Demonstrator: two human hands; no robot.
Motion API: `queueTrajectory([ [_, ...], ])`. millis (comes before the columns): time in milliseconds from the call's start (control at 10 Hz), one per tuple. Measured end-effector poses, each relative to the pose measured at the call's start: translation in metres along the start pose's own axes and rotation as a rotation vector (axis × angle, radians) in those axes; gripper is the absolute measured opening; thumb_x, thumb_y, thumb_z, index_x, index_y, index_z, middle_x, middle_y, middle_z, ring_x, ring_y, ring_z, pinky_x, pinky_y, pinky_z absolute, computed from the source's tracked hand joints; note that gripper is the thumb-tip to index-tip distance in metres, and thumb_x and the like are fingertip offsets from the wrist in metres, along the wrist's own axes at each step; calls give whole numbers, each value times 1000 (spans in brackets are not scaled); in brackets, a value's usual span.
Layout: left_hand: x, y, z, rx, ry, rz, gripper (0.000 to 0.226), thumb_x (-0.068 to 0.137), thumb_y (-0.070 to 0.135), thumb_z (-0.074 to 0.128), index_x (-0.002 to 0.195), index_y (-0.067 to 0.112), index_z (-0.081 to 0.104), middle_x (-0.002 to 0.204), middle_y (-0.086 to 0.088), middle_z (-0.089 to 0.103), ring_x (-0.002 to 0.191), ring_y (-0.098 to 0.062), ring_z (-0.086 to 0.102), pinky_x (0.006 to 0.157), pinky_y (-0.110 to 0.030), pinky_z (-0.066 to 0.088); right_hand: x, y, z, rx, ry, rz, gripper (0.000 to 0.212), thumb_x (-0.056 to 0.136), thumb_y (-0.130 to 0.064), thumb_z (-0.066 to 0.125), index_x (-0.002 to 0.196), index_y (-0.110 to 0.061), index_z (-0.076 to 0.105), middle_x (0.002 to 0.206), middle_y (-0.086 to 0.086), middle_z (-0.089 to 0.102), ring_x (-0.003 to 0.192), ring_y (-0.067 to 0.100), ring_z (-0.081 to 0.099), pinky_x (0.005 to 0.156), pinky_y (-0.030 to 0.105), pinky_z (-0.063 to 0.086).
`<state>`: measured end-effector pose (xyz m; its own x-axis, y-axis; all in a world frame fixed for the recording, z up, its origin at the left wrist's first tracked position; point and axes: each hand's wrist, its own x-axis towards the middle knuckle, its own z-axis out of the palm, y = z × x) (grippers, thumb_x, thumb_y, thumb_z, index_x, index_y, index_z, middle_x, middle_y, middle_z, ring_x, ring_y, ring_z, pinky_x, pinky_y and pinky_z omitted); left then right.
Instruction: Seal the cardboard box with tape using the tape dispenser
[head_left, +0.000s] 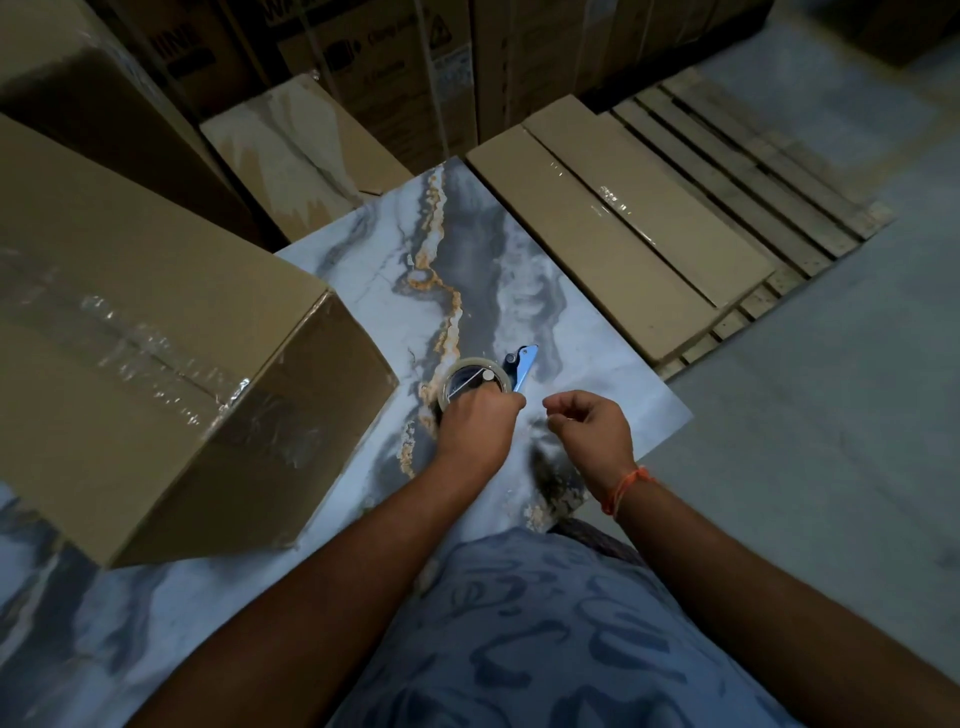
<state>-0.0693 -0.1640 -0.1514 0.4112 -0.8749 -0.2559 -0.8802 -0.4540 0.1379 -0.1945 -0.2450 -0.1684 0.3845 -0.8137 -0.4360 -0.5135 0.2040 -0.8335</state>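
Note:
A large cardboard box lies on the left of a marbled blue-grey surface, with clear tape along its top seam and down its near end. The tape dispenser, a clear tape roll on a blue frame with a blue tip, rests on the surface to the right of the box. My left hand grips the dispenser from the near side. My right hand hovers just right of it with fingers curled and pinched; whether a tape end is between them I cannot tell.
Flat cardboard packs lie on a wooden pallet at the right. More cartons stack up behind and to the left. Grey floor spreads to the right of the marbled surface.

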Motion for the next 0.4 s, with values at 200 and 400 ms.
queueTrajectory([
  [200, -2, -10, 1, -66, -54, 27, 37, 100, 14, 54, 132, 28, 66, 124, -13, 61, 108, -36, 66, 85, -46, 57, 0, 6, 2, 28, -31, -1, 22, 85, 5, 65, 97, -8, 78, 95, 14, 77, 95, 31, 73, 94, 52, 58],
  [400, -11, -17, 5, -192, 5, 43, 46, 95, 33, 66, 140, 30, 61, 138, -6, 49, 119, -30, 59, 92, -47, 56, -4, 13, 4, 46, -49, -26, 19, 88, 2, 66, 100, -8, 77, 98, 13, 77, 97, 30, 73, 95, 52, 57],
])
